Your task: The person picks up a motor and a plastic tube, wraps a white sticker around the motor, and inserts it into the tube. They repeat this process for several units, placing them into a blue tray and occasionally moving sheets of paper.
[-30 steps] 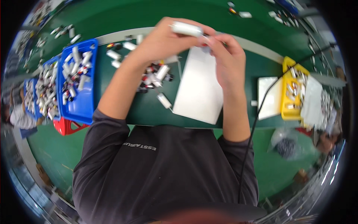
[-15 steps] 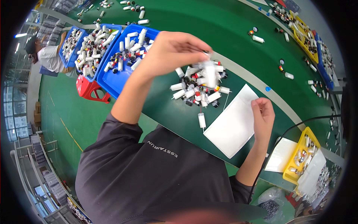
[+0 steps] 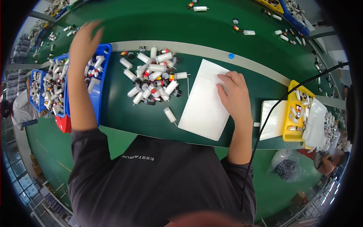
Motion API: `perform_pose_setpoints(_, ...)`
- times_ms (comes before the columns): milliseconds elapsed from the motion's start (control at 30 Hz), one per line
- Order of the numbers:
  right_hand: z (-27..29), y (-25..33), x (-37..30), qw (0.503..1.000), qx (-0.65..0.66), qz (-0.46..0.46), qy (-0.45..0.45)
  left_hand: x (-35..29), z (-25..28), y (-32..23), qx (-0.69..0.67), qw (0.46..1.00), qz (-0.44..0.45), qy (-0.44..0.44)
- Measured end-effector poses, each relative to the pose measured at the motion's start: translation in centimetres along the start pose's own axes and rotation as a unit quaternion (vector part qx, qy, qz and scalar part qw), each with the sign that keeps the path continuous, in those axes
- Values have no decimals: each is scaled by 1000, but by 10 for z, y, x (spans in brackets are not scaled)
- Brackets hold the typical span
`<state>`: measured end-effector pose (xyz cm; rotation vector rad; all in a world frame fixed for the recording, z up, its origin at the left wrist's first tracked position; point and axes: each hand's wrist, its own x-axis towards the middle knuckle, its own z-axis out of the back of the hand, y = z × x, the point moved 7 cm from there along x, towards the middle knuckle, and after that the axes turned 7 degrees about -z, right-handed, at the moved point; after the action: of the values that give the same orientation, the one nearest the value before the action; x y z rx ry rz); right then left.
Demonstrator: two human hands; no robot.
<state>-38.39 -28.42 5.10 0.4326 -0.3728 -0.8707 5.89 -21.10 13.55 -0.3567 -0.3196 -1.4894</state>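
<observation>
Your left hand hangs spread and empty over the blue plastic bin of white tubes. Your right hand lies loosely curled, holding nothing, on the white paper sheet. A heap of white plastic tubes on the green bench looks still unsorted.

Dark green tabletop with a pale grey strip at 12 o'clock. Plain white paper sheet. White plastic cylinders with red, orange and black caps. Blue plastic bin at 9 o'clock, yellow plastic bin at 3 o'clock. Small blue cap.
</observation>
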Motion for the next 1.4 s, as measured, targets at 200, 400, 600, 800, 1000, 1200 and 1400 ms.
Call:
perform_pose_setpoints(200,-2,-8,2,996,45,-71,29,155,-157,-133,-150,973,-176,-6)
perform_pose_setpoints(400,-14,-2,7,995,-49,-87,31,168,-208,-146,-106,985,-94,96)
perform_pose_setpoints(600,-16,-4,16,994,-24,-91,60,143,-110,-169,-456,878,69,126)
perform_pose_setpoints(800,-18,-5,19,991,-59,-108,51,68,-66,-208,-803,583,92,82)
perform_pose_setpoints(1000,-21,-1,20,994,-28,-73,69,30,-76,-241,-856,483,163,87)
perform_pose_setpoints(1200,-12,-7,18,988,29,-121,96,18,-93,-255,-908,293,258,151)
perform_pose_setpoints(1400,-19,-9,24,995,-20,-75,57,17,-99,-261,-904,301,260,155)
